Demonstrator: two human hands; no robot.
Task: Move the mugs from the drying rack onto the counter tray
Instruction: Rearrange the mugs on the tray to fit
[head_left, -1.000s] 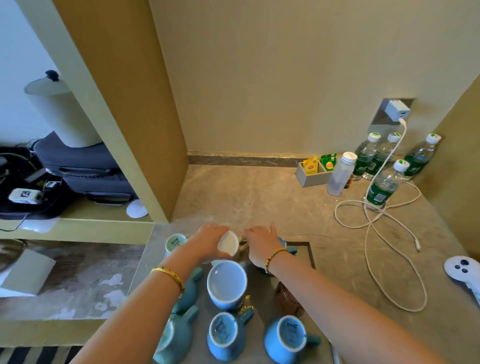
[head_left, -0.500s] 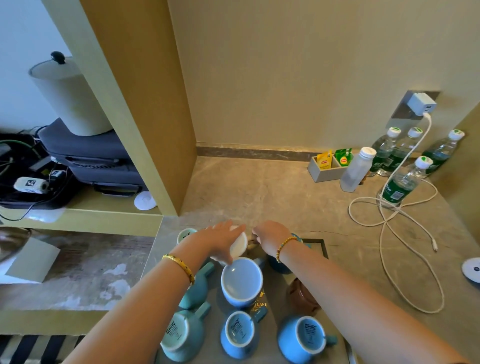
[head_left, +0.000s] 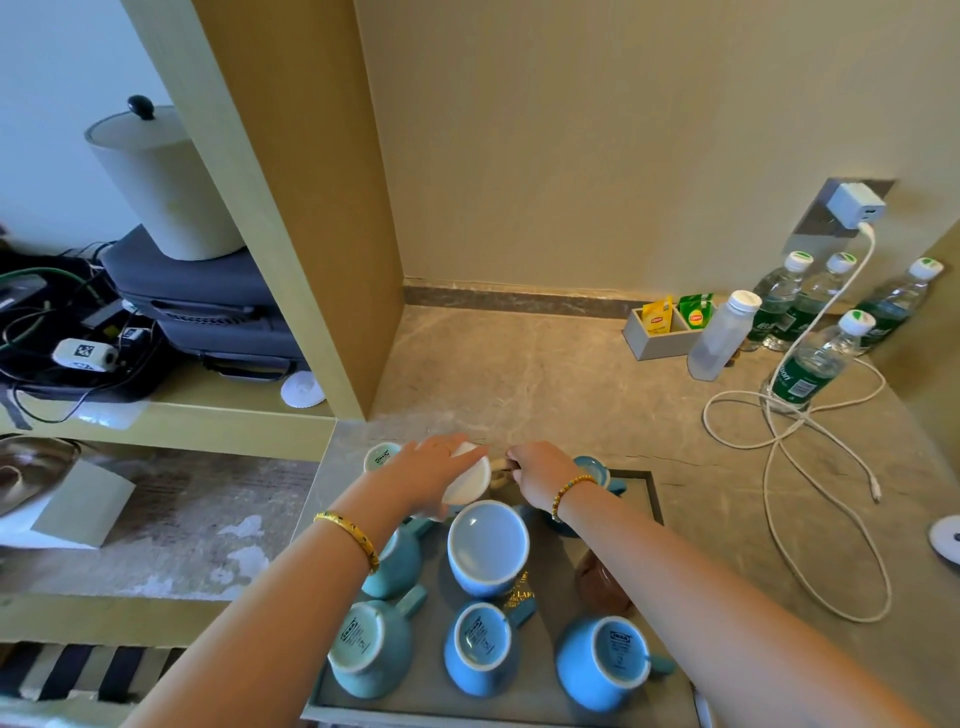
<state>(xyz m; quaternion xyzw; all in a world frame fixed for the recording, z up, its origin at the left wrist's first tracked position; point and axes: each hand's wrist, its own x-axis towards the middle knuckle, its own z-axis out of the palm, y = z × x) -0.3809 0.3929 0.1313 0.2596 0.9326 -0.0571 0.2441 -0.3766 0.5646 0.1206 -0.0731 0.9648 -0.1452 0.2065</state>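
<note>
You are gripping a white mug (head_left: 467, 480) at the far edge of the grey tray (head_left: 644, 486), at about 12 o'clock from the upright blue mug (head_left: 487, 548). Your left hand (head_left: 428, 475) is wrapping over its body and hiding most of it; only the pale base and side are showing, tilted. Your right hand (head_left: 537, 470) is reaching its handle (head_left: 500, 465) from 3 o'clock with fingers curled in, but the fingertips are facing away from the camera, so whether they are pinching the handle cannot be told.

Your forearms are crossing the tray and covering parts of it. A teal mug (head_left: 392, 564) at 9 o'clock from the upright one is half hidden under your left wrist, and a brown object (head_left: 597, 584) at 3 o'clock is mostly hidden under your right arm and too unclear to name. Another blue mug (head_left: 592, 470) is peeking out behind your right wrist. Along the near row, three inverted mugs (head_left: 478, 647) are showing printed bases. One small teal mug (head_left: 382, 457) is sitting off the tray on the tabletop (head_left: 519, 374), partly behind your left hand.

Farther out at 2 o'clock, water bottles (head_left: 810, 361) and a looping white cable (head_left: 810, 467) are lying on the tabletop.
</note>
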